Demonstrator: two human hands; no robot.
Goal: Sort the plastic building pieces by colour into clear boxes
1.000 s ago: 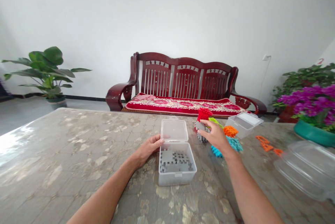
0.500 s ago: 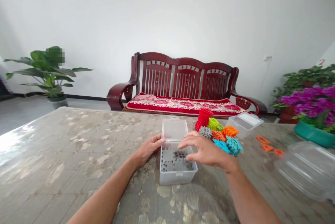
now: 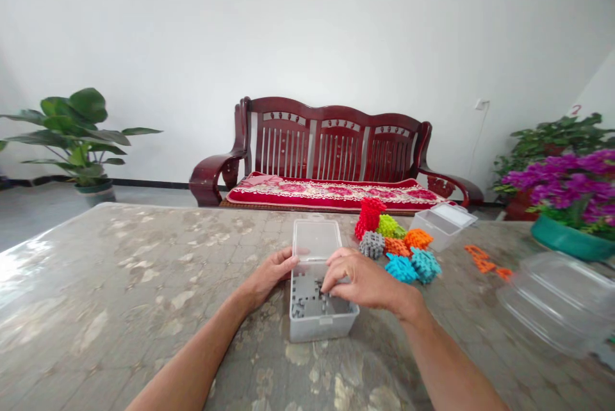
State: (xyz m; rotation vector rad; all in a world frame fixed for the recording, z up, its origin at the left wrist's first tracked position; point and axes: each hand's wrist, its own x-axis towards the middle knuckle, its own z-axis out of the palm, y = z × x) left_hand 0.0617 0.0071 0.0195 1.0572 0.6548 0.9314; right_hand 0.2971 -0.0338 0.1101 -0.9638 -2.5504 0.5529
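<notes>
A clear plastic box [image 3: 317, 329] stands in front of me with its hinged lid [image 3: 316, 239] raised at the far side. Flat grey interlocking pieces [image 3: 307, 305] with notched edges lie inside. My left hand [image 3: 273, 270] grips the box at its far left corner by the hinge, thumb on the rim. My right hand [image 3: 353, 278] reaches in over the right wall, fingers curled and pinched at a grey interlocking piece. Its fingertips partly hide that piece.
Built shapes stand beyond the box to the right: red [image 3: 369, 219], lime green [image 3: 388, 226], grey [image 3: 371, 244], orange [image 3: 419, 238] and blue [image 3: 425, 265]. Another clear box [image 3: 437, 226], loose orange pieces [image 3: 480, 260], a large clear container [image 3: 552, 302] and a flower pot [image 3: 567, 239] sit farther right.
My right hand has moved down and left into the box, and its spread fingers have closed to a pinch. My left hand stays on the box. The view has shifted slightly.
</notes>
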